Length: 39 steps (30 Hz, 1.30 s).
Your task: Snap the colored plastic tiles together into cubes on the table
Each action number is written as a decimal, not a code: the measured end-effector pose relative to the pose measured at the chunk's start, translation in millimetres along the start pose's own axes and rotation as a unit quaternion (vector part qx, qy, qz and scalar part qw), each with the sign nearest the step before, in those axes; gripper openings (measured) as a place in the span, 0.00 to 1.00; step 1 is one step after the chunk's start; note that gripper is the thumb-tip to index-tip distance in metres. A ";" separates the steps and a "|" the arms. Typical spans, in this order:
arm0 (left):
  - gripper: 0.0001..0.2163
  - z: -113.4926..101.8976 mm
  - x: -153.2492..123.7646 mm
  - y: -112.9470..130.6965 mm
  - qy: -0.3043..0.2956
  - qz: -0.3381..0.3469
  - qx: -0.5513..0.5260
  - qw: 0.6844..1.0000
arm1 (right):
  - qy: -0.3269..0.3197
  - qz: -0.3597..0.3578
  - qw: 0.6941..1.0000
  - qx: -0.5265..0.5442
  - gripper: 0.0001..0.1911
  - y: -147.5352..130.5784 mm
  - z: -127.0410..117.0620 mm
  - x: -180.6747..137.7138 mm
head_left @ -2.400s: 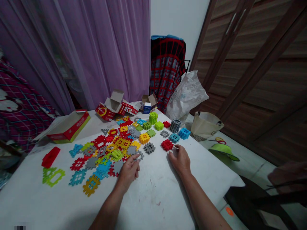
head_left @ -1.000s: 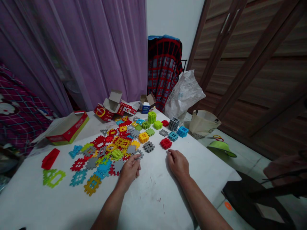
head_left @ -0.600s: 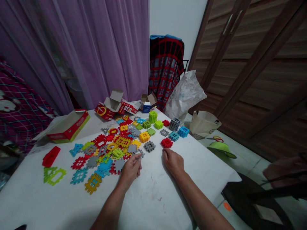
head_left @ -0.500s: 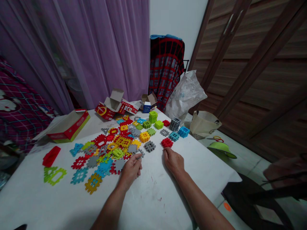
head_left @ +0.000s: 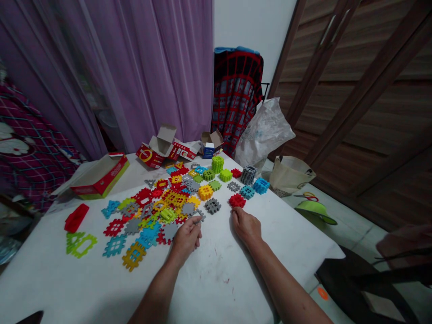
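Between the thumb and fingers of my left hand (head_left: 187,235) is a grey interlocking toy piece (head_left: 200,215), partly hidden by the fingers. The hand is at the right edge of a loose heap of coloured interlocking pieces (head_left: 174,199). My right hand (head_left: 247,225) rests curled on the table, its fingertips at the near edge of a red stack of pieces (head_left: 237,200). What those fingers hold, if anything, is hidden. A dark grey stack (head_left: 212,206) sits between the two hands, with a yellow stack (head_left: 205,192) behind it.
Blue stacks (head_left: 261,186), a tall grey stack (head_left: 249,174) and green stacks (head_left: 218,164) stand farther back on the white table (head_left: 216,288). Opened cardboard boxes (head_left: 151,155) line the far side. A red-and-green box tray (head_left: 101,177) lies left. A plastic bag (head_left: 263,130) is beyond the far right edge.
The view has shifted slightly, so everything appears a little farther right. Both hands keep nearly the same pose and place on the table.
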<state>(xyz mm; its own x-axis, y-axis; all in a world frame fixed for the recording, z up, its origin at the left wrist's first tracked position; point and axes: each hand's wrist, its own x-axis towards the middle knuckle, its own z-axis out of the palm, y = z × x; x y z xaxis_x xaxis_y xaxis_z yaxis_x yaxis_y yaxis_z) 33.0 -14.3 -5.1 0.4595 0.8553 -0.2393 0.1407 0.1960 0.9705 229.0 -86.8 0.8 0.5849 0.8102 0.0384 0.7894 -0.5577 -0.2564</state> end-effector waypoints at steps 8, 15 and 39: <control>0.24 -0.2 0.3 -1.7 0.000 -0.008 0.003 1.000 | 0.217 0.022 0.959 0.181 0.22 33.6 16.7 10.3; 0.25 0.6 -1.0 0.7 0.004 -0.006 0.003 1.000 | 0.180 0.038 0.974 0.133 0.32 38.8 21.1 21.7; 0.26 1.8 -1.7 3.6 -0.001 -0.008 0.017 1.000 | 0.135 0.051 0.984 0.102 0.25 29.1 12.2 20.2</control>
<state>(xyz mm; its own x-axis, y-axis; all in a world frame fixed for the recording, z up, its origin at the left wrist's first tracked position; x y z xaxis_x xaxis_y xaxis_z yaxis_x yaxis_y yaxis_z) 34.3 -16.0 -1.3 0.4579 0.8514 -0.2558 0.1779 0.1942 0.9647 261.5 -84.5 -17.6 0.7093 0.6591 0.2500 0.6862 -0.5642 -0.4591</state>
